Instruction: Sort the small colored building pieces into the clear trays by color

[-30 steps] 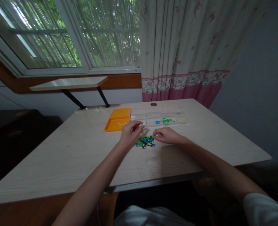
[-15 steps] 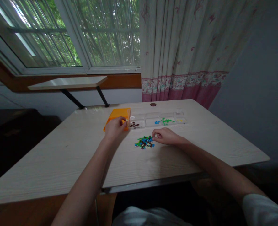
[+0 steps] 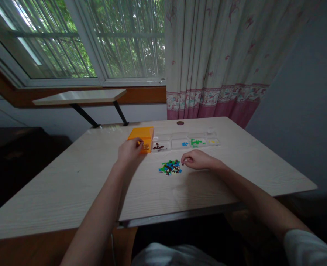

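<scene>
Item: heap of small mixed-colour pieces (image 3: 170, 167), centre of the table (image 3: 69, 192).

Right hand (image 3: 198, 160): at the heap's 3 o'clock edge, fingertips pinched together, apparently on one dark piece; too small to confirm.

Left hand (image 3: 128, 150): fingers curled on the orange lid (image 3: 141, 138), which is tilted at the 9 o'clock end of the clear compartment tray (image 3: 180, 142).

Risks: the pinched piece may slip and fall back into the heap; the lid may drop and scatter the sorted pieces.
</scene>
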Motion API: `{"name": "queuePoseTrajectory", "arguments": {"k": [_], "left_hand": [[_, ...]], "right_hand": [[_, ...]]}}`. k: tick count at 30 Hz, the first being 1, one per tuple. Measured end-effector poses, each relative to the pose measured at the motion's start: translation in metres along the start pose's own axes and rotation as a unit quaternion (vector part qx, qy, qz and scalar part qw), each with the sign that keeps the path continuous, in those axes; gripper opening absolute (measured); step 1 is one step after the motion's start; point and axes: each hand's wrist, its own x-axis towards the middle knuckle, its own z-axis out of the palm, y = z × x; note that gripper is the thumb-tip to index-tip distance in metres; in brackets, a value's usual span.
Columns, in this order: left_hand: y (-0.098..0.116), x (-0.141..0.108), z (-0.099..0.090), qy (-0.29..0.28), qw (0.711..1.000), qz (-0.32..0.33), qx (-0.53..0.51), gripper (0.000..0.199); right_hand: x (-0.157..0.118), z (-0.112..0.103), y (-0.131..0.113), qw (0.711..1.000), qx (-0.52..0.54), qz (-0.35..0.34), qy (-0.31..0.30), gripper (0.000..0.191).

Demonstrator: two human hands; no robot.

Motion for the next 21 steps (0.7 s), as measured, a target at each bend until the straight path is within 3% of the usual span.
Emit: {"name": "queuePoseTrajectory", "arguments": {"k": [5, 12, 17, 21], "left_hand": [[0.027, -0.011, 0.009, -0.017, 0.986, 0.124, -0.11, 0.031], [0.069, -0.032, 0.019, -0.077, 0.933, 0.281, -0.211, 0.023], [0.076, -0.037, 0.023, -0.094, 0.924, 0.276, -0.249, 0.024], [0.079, -0.037, 0.026, -0.068, 0.924, 0.259, -0.274, 0.025]], "right_hand": [[0.0, -0.004, -0.001, 1.0, 0.012, 0.002, -0.007, 0.024], [0.005, -0.003, -0.006, 1.0, 0.028, 0.0, -0.007, 0.018], [0.007, -0.001, -0.011, 0.996, 0.013, -0.001, 0.086, 0.019], [0.009, 0.005, -0.012, 0.99, 0.002, -0.015, 0.142, 0.019]]}}
